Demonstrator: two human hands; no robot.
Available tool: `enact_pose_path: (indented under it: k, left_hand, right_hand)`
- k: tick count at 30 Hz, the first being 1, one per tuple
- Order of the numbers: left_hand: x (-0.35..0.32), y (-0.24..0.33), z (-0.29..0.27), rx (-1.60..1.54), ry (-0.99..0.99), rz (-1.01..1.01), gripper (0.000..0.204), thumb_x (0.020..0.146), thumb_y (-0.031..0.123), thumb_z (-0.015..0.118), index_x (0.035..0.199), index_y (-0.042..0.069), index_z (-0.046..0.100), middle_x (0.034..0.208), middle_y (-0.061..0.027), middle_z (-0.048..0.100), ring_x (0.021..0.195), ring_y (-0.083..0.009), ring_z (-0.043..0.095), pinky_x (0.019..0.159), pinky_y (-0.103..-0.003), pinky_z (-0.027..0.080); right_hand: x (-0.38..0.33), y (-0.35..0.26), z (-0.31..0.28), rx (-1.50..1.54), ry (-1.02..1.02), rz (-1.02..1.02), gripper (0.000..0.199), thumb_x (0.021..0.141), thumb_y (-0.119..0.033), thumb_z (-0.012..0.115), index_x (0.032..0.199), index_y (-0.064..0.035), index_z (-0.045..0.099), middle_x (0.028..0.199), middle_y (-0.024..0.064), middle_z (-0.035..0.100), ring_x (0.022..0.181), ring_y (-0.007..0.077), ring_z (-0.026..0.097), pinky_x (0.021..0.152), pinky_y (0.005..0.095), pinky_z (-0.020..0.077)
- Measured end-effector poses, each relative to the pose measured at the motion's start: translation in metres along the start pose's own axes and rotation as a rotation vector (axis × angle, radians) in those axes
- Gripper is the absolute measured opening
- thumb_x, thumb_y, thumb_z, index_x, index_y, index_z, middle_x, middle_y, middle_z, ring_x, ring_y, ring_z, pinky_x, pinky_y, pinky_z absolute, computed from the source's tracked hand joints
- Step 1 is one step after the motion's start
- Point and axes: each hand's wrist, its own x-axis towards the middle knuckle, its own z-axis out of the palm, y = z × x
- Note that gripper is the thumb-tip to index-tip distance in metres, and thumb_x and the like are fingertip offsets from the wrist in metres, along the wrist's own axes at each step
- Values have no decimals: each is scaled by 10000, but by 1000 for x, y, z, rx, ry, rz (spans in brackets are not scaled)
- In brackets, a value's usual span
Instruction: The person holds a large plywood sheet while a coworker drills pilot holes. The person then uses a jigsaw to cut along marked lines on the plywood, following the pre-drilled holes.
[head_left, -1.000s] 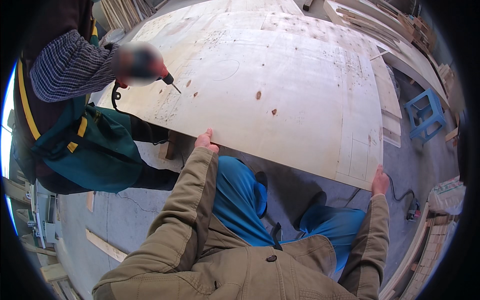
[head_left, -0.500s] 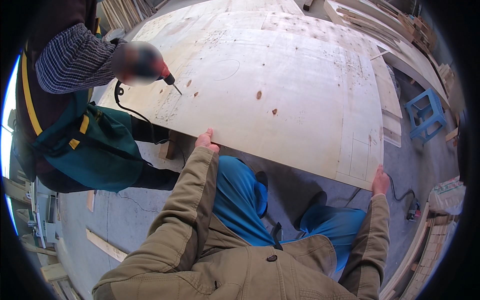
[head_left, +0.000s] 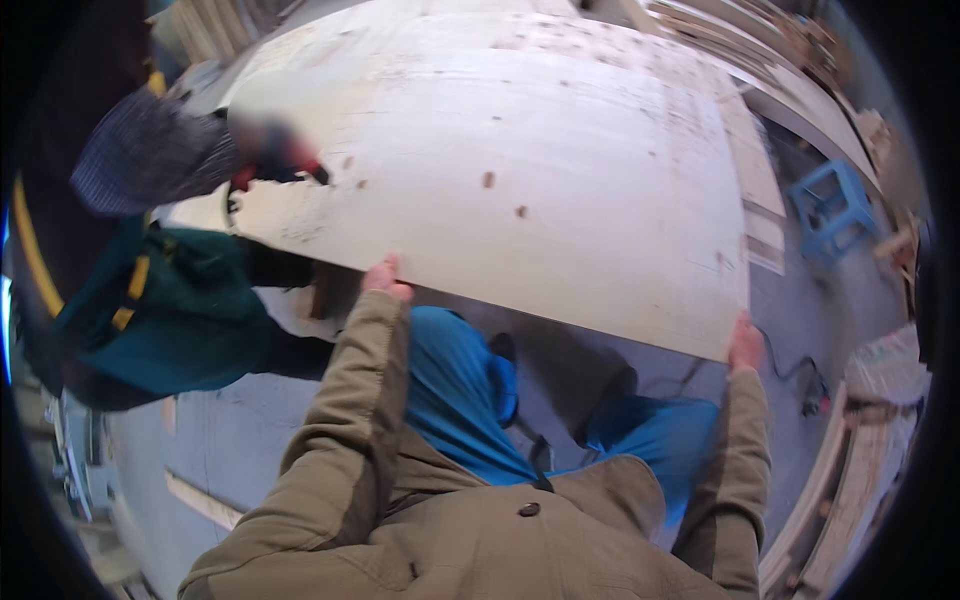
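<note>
Head view | left hand gripping plywood sheet by near edge | right hand clamped on its corner | co-worker with red drill left of both

Plywood board: brightly lit, pale; knots softened by blur.
Floor: dark shadow under the board's near edge, centre of frame.
Far-left rim: narrow glare strip, blue-tinged.
Drill: smeared, upper left.
Striped sleeve: pattern partly lost to blur.
Frame border: black vignette; straight edges bow.
</note>
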Motion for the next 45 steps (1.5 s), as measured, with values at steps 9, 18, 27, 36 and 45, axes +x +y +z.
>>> enact_pose_path:
  k: [9, 18, 27, 36, 45]
  left_hand:
    - [-5, 4, 8, 52, -5, -39, 369, 1106, 259, 477, 1359, 2, 559, 1343, -183, 635, 1215, -348, 616, 1087, -523, 499]
    - [-21, -1, 20, 28, 0, -41, 369, 1113, 226, 469, 1389, -12, 522, 1370, -182, 606, 1222, -347, 604, 1106, -525, 487]
    - [-43, -5, 25, -28, -9, -98, 359, 1103, 189, 487, 1400, -11, 508, 1353, -176, 599, 1215, -329, 602, 1085, -499, 509]
    - [-73, -7, 39, -77, -11, -110, 304, 1094, 148, 500, 1345, -20, 526, 1324, -166, 614, 1193, -311, 626, 1054, -462, 542]
    - [-90, -37, 35, -50, -44, -168, 290, 1094, 156, 507, 1321, -21, 544, 1305, -169, 626, 1187, -305, 627, 1060, -456, 538]
  right_hand:
    - [-15, -20, -16, -76, -7, 67, 774, 1033, -602, 377, 952, 80, 733, 1028, 345, 683, 1032, 514, 645, 888, 566, 489]
    - [-9, -11, -10, -44, 12, 78, 767, 1026, -611, 397, 938, 70, 739, 1018, 348, 683, 1028, 514, 647, 893, 557, 493]
    - [6, 0, -23, -120, 32, 21, 783, 1029, -619, 395, 918, 78, 736, 992, 346, 682, 1003, 510, 651, 854, 555, 489]
    - [22, 23, -39, -169, 110, 51, 750, 1007, -630, 470, 889, 60, 738, 941, 327, 687, 922, 483, 672, 795, 530, 500]
    - [-62, 81, -41, 620, 25, 571, 593, 976, -652, 576, 820, -80, 563, 705, 64, 588, 543, 220, 540, 443, 404, 407]
